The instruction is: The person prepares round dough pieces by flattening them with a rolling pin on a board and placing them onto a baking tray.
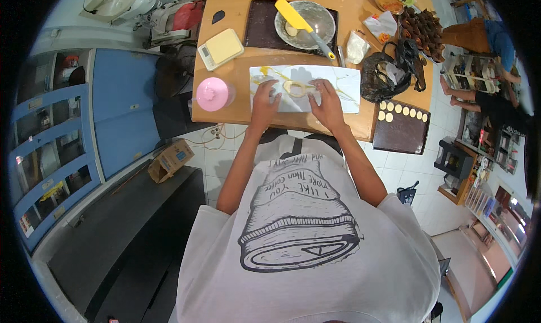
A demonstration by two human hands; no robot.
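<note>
My left hand (264,102) rests at the left part of a white marbled board (349,103), its thumb and fingers apart and nothing held. My right hand (328,104) is bent at the board's right half, thumb and fingers apart. Between the hands lies a pale, flat dough ring (288,90) with a hole in its middle. Its right end reaches the gap between my right thumb and fingertips; whether they touch it is too small to tell. Several pale dough rounds (389,116) sit in rows on a dark baking tray (399,138) at the right.
Behind the board, a metal bowl (325,25) with a dough lump and a yellow spatula (294,16) stands on another dark tray (259,27). A kitchen scale (221,48) and pink container (213,94) are left. A black plastic bag (376,85) lies right. Another person (479,100) is far right.
</note>
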